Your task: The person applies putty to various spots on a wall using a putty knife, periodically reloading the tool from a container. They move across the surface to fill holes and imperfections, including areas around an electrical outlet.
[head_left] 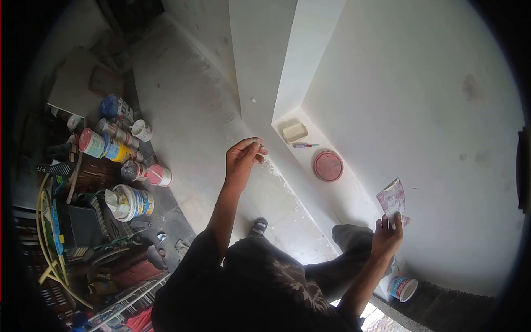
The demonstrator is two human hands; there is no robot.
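Note:
In my right hand (387, 237) is a bent sheet of worn, reddish sandpaper (391, 198) smeared with white dust, pinched between thumb and fingers near the white wall. My left hand (243, 159) is raised over the floor beside the ledge, its fingertips pressed together; what they hold, if anything, is too small to make out. On the white ledge (354, 193) between my hands lie a round dusty-red lid (328, 166), a screwdriver (306, 145) with a coloured handle, and a cream rectangular tub (295, 131).
Paint buckets and tubs (133, 202) crowd the dark floor strip at left, with a yellow hose (41, 221) and a wire rack (130, 301) nearby. A white pillar (260, 55) rises ahead. A small paint tub (402, 289) lies tipped at lower right.

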